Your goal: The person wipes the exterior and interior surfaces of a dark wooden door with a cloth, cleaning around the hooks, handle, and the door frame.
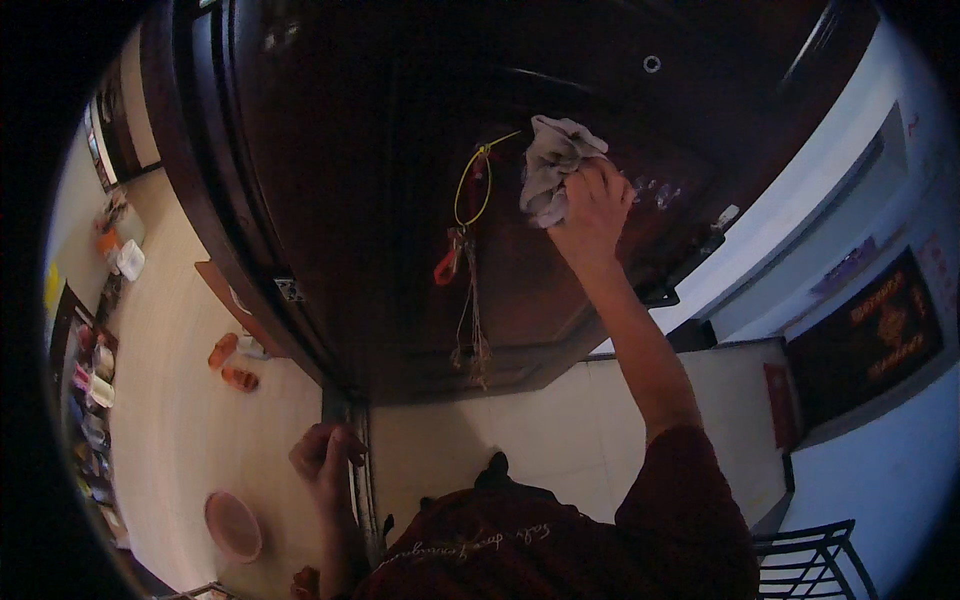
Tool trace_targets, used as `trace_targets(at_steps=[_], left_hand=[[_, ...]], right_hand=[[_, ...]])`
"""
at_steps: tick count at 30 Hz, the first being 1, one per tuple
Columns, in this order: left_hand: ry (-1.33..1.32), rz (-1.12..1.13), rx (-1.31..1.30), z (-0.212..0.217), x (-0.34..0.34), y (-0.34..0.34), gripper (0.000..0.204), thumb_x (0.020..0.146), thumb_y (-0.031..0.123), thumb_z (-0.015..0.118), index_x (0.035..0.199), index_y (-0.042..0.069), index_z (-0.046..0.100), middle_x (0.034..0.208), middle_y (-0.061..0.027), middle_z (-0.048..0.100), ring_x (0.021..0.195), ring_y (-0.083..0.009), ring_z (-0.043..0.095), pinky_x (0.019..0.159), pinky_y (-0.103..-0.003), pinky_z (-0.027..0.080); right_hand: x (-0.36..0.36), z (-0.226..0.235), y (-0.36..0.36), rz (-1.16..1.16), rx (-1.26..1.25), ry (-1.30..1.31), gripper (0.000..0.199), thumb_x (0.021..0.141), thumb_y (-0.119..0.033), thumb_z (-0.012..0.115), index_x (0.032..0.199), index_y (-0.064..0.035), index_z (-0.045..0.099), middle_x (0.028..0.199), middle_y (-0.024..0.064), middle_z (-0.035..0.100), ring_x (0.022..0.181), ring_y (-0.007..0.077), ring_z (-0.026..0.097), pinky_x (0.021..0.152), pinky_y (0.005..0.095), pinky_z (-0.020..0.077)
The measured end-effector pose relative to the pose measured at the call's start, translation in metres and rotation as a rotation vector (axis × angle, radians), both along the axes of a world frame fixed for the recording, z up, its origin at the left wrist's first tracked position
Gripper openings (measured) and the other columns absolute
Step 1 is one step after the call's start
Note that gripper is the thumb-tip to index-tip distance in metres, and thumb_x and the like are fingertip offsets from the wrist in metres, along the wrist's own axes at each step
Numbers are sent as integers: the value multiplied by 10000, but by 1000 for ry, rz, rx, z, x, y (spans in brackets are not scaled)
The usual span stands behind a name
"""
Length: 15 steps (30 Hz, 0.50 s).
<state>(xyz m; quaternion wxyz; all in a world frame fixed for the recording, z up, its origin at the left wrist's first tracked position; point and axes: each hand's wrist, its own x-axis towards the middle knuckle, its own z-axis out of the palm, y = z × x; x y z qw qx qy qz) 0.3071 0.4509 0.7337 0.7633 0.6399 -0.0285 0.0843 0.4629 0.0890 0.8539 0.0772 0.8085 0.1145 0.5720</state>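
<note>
My right hand [597, 200] presses a crumpled grey-white cloth [550, 170] against a dark brown wooden door [370, 120], with its fingers closed on the cloth. Just left of the cloth, a yellow loop [460, 200] hangs on the door, with a red piece [445, 268] and pale strings or tassels [475, 320] below it. My left hand [328, 455] is down at the lower left, near the door frame, its fingers curled in a loose fist. Nothing shows in that hand.
Orange slippers [238, 378] and a pink basin [233, 527] are on the floor at left, beside a shelf of shoes [90, 400]. The door handle [720, 222] sticks out at the door's right edge. A dark mat [870, 340] and a black metal rack [815, 560] are at right.
</note>
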Motion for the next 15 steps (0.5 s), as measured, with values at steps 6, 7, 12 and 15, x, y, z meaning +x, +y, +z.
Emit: trace_targets(at_steps=[6, 7, 12, 15], left_hand=[[16, -80, -55, -13, -6, 9, 221, 870, 173, 592, 803, -37, 607, 631, -96, 595, 515, -117, 524, 498, -236, 426], [26, -87, -56, -13, -7, 12, 218, 874, 167, 586, 807, -39, 607, 632, -96, 594, 519, -117, 526, 504, -234, 429], [147, -25, 29, 0, -9, 12, 183, 879, 113, 535, 825, -45, 608, 631, -83, 585, 543, -108, 522, 530, -225, 429], [155, -26, 14, 9, -15, 13, 183, 881, 115, 532, 834, -45, 608, 625, -72, 576, 553, -100, 510, 539, -220, 415]], right_hand=[[-13, 0, -2, 19, -88, 110, 342, 570, -133, 680, 895, -77, 593, 1153, 65, 510, 1183, 276, 403, 971, 482, 283], [-19, 7, 3, 40, -90, 148, 325, 578, -138, 672, 889, -71, 605, 1161, 66, 510, 1192, 274, 399, 984, 486, 274], [-10, 13, -10, 9, -193, 141, 256, 596, -128, 639, 838, -48, 650, 1122, 91, 527, 1176, 298, 416, 994, 484, 298], [12, 25, -7, 89, -147, 49, 244, 576, -86, 626, 815, -39, 631, 1037, 108, 535, 1117, 333, 447, 960, 462, 348]])
